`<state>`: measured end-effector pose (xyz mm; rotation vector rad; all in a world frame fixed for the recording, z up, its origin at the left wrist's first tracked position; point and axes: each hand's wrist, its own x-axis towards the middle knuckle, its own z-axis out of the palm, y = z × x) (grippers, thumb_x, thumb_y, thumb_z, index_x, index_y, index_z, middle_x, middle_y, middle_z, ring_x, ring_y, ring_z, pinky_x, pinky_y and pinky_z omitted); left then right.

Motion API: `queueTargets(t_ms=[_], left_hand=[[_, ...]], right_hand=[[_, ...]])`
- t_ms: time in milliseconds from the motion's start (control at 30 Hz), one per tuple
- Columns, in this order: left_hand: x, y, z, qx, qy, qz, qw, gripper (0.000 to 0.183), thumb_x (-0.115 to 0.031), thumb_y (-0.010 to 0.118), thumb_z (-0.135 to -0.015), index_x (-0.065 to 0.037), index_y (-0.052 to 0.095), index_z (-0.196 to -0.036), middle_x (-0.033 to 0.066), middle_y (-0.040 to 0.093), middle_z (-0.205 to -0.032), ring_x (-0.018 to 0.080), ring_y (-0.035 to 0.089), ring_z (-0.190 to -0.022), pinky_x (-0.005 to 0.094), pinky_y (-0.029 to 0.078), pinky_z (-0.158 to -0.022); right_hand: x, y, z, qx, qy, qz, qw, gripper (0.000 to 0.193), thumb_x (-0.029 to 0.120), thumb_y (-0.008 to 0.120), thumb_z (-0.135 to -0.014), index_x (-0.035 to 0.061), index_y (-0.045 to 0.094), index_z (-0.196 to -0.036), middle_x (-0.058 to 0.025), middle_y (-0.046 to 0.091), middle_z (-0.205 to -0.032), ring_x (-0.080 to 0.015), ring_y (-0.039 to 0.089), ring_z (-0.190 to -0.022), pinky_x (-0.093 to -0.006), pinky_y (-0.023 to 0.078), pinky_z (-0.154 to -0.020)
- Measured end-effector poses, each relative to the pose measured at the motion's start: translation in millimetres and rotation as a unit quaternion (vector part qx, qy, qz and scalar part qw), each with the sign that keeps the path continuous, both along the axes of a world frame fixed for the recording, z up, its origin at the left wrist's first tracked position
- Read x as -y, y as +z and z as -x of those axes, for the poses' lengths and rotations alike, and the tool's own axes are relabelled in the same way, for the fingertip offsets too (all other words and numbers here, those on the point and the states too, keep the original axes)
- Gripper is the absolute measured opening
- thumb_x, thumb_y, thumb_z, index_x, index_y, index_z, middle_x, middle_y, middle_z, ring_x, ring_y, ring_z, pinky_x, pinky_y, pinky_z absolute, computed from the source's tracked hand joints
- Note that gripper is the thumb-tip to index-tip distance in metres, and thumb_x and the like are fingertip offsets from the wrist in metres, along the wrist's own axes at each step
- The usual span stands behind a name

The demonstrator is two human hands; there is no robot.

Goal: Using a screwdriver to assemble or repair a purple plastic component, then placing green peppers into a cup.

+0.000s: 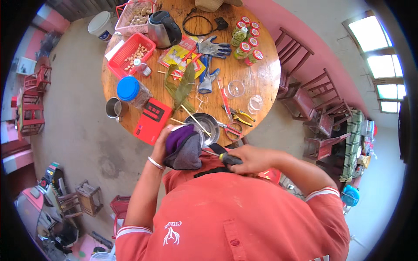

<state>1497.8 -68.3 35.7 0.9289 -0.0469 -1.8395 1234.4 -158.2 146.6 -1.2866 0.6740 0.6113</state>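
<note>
The round wooden table [267,65] is the largest thing before me, and its near edge sits just beyond my hands. On it, close to my left wrist, lies the flat red box [153,121], and beside that a shiny metal bowl [212,120] with thin sticks across it. Short of the bowl, above my lap, is the purple and grey cloth [183,150]; my left hand [160,145] is closed around its left side, though the fingers behind it are hidden. I judge it light, soft and quick to fold, not slippery and hardly fragile, so a broad grip on the thick bunched side should suit it better than a pinch at a loose edge. I cannot tell whether something firmer sits inside. Smallest is the screwdriver-like tool [230,158], its dark handle wrapped in my right hand [251,158], its thin shaft pointing at the cloth; whether the tip touches, I cannot tell. It looks stiff and fairly light, and the thick handle is the place to hold, as the bare shaft would probably slip
</note>
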Motion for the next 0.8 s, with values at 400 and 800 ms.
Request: queueTargets(t_ms=[400,800], left_hand=[[37.2,-13.8,23.2,0.043,-0.258,-0.066,0.963,0.035,-0.023,0.044,-0.095,-0.002,0.059,-0.118,0.0118,0.065,-0.11,0.0211,0.065,-0.095,0.0343,0.052,-0.085],[66.9,-45.9,2.7,0.245,-0.144,-0.066,0.957,0.03,-0.03,0.046,-0.092,-0.004,0.061,-0.098,0.0084,0.064,-0.091,0.0165,0.06,-0.085,0.0296,0.048,-0.081]], right_hand=[[-23.9,-34.3,33.3,-0.066,0.201,0.517,0.83,0.013,0.011,0.053,-0.082,-0.0003,0.049,-0.087,-0.0157,0.064,-0.071,-0.0288,0.067,-0.069,-0.0392,0.05,-0.053],[14.1,-5.2,17.2,-0.026,0.01,-0.069,0.997,0.012,0.013,0.053,-0.077,0.0051,0.047,-0.083,-0.0056,0.054,-0.064,-0.0146,0.054,-0.054,-0.0301,0.043,-0.049]])
